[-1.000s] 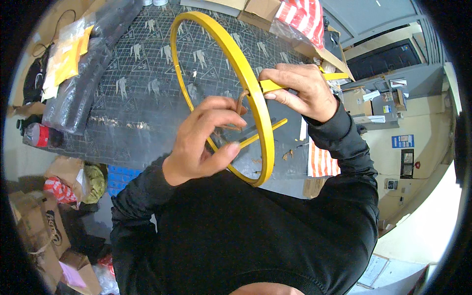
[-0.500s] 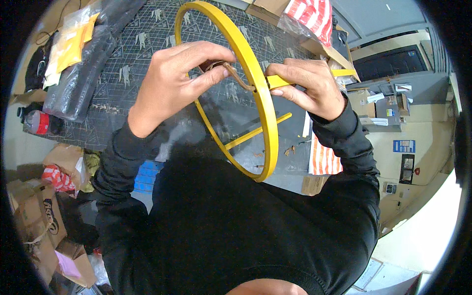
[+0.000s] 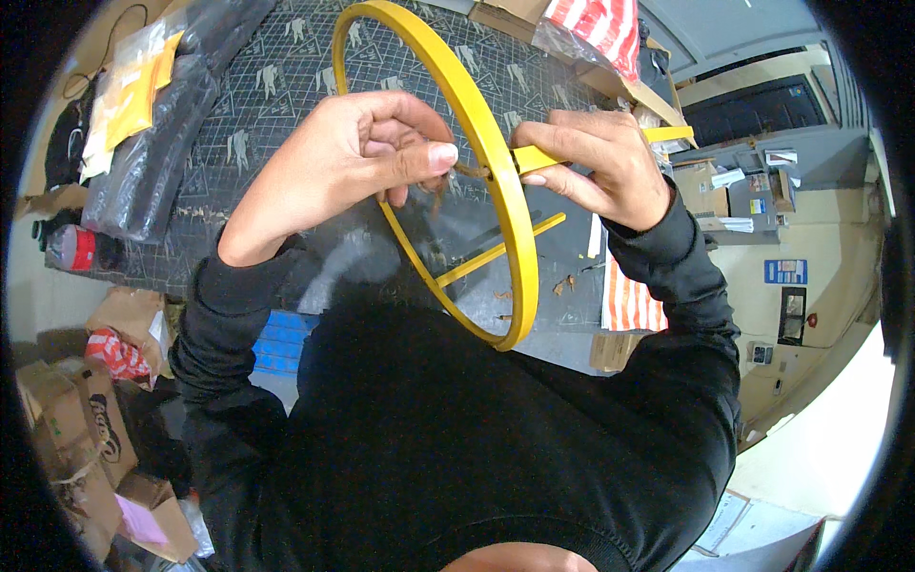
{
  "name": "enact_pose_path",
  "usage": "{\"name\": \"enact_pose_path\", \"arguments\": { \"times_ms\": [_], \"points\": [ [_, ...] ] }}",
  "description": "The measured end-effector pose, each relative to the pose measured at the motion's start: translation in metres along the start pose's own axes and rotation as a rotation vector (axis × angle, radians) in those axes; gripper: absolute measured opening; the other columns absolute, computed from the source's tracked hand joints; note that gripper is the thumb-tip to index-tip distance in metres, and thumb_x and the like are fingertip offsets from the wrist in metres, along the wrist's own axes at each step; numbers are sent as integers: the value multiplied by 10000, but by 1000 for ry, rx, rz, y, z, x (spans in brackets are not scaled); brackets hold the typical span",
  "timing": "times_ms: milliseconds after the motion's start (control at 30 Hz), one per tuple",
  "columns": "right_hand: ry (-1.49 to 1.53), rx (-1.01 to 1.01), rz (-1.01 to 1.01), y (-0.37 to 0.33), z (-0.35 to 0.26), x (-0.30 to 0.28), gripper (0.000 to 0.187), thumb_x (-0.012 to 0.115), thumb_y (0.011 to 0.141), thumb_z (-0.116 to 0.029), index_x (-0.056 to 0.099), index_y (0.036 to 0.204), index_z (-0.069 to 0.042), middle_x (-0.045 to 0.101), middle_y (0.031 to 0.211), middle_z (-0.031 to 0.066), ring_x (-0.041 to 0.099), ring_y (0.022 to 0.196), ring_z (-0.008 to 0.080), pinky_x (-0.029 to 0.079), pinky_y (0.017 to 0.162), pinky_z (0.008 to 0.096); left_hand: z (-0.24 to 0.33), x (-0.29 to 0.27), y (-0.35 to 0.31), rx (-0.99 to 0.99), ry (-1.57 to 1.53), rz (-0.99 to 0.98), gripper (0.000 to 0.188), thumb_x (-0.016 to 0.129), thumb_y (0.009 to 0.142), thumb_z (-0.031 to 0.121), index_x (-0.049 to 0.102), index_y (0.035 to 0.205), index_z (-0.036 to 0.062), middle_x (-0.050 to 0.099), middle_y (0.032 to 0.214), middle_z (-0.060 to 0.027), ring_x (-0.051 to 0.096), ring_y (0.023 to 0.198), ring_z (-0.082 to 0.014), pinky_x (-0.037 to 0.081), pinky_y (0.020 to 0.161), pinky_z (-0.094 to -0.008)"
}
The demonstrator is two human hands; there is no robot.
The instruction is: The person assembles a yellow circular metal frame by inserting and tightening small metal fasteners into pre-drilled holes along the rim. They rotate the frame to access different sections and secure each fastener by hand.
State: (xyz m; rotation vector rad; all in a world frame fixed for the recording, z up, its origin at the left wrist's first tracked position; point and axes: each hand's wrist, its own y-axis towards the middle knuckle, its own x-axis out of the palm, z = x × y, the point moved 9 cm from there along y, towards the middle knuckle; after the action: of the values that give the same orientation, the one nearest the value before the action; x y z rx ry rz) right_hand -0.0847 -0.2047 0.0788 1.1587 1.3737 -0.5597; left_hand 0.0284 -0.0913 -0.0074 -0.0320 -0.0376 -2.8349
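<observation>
A large yellow hoop (image 3: 520, 257) is held upright and tilted above the dark work surface. My right hand (image 3: 605, 172) is wrapped round a flat yellow bar (image 3: 673, 133) that sticks out from the hoop's right side. Inside the hoop, my left hand (image 3: 334, 162) pinches a thin brown strip (image 3: 471, 173) between thumb and fingers. That strip runs to the hoop's inner face, close to where the bar meets it; its other end is hidden by my fingers. A second yellow bar (image 3: 472, 271) shows lower down, crossing behind the hoop's near side.
Black plastic-wrapped bundles (image 3: 143, 195) and a yellow packet (image 3: 143, 95) lie at the table's left, near a red-labelled bottle (image 3: 71, 248). Red-and-white striped bags (image 3: 633, 303) sit at the right. Cardboard boxes (image 3: 71, 410) and a blue crate (image 3: 284, 341) are below the left edge.
My left hand has turned and shifted slightly down, pulling the brown strip's loop smaller, so less of it shows. My right hand and the hoop have stayed nearly still.
</observation>
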Motion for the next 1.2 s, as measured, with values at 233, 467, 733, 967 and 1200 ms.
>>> {"name": "enact_pose_path", "arguments": {
  "times_ms": [233,467,733,967,1200],
  "points": [
    [-1,17,-59,8,-10,4,366,765,862,-322,687,1101,-55,629,810,109,648,706,319,489,607,411,18,-6,-12,199,-41,133,322,809,900,189,628,1089,0,713,900,-36,657,774,-69,536,692,-222],
    [-178,218,-108,21,-36,11,788,812,638,-682,610,1022,-24,569,913,143,591,862,350,421,733,447,15,1,-9,157,-90,105,300,801,890,131,584,1074,36,682,932,-23,619,755,-42,510,642,-208],
    [-293,296,-71,21,-31,15,478,740,686,-420,576,938,-47,500,864,139,529,807,346,350,738,447,14,-4,-9,195,-125,176,295,794,893,123,569,1066,43,680,905,-39,604,700,-51,498,601,-207],
    [-294,272,-18,19,-25,15,472,722,689,-427,579,949,-60,476,880,137,491,825,341,325,767,451,8,-3,-11,190,-221,201,287,796,892,115,556,1036,53,677,898,-53,604,690,-63,491,582,-215],
    [-163,240,-83,27,-11,18,425,690,613,-378,593,886,-66,515,840,108,501,829,338,324,757,440,14,-3,-9,482,-164,214,246,800,881,39,575,979,36,654,939,-50,629,747,-66,506,627,-202]
  ]
}}
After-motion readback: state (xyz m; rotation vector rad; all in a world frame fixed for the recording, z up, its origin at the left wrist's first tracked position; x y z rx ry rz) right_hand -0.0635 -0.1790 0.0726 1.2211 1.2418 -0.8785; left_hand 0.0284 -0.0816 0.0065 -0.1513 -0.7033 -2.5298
